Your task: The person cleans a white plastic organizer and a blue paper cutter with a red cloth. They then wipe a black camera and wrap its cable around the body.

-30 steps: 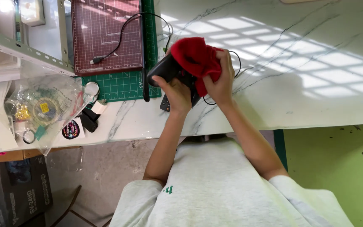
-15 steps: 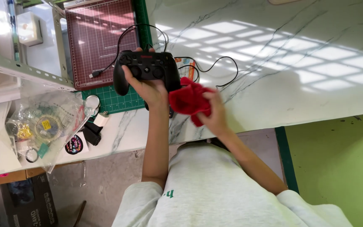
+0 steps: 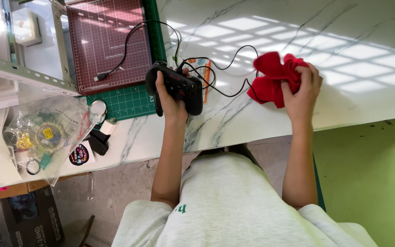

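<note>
My left hand grips a black wired game controller just above the marble table's front edge. Its black cable loops over the tabletop and runs back across the dark red cutting mat. My right hand is closed on a bunched red cloth, held over the table to the right of the controller. The two hands are well apart.
A green cutting mat lies under the red one. A clear plastic bag of small parts, a round sticker and small black and white pieces sit at the left. A metal shelf rail crosses far left. The marble tabletop stretches right.
The hands have separated: the red cloth moved off the controller to the right, and the controller shifted left and lower toward the table edge.
</note>
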